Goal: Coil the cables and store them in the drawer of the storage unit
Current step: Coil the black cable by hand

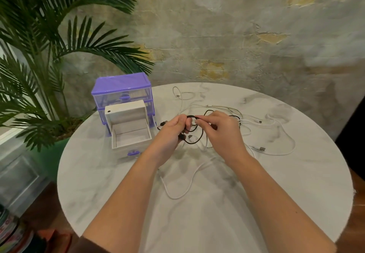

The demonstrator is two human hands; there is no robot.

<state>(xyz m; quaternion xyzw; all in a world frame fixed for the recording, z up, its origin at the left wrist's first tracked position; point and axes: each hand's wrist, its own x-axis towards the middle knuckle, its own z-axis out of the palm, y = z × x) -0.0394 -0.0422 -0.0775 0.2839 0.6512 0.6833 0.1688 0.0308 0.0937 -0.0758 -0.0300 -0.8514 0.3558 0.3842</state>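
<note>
Behind everything stood a rough grey and yellow wall (237, 25), with a big green palm plant (39, 45) on the left side.

From the head view, a round white marble table (296, 183) filled the middle. On its left part sat a small purple and clear plastic storage unit (120, 87). Its bottom white drawer (130, 136) was pulled out toward the person. Nothing could be seen inside the drawer, though part of its floor was hidden.

Both bare hands were up over the middle of the table. The left hand (173, 132) had its fingers curled tight around a thin black cable (197, 138), which hung in a few small loops from that grip. The right hand (221, 130) pinched the top of the same black cable between thumb and finger, just beside the left hand. One black plug poked out to the left of the left hand.

Several long white cables (276, 144) lay loose and tangled on the table, to the right of the hands, behind them and under the arms.

It looked like the job had only just begun. The black cable was partly coiled. The white cables all looked uncoiled, and no cable showed in the drawer yet.
</note>
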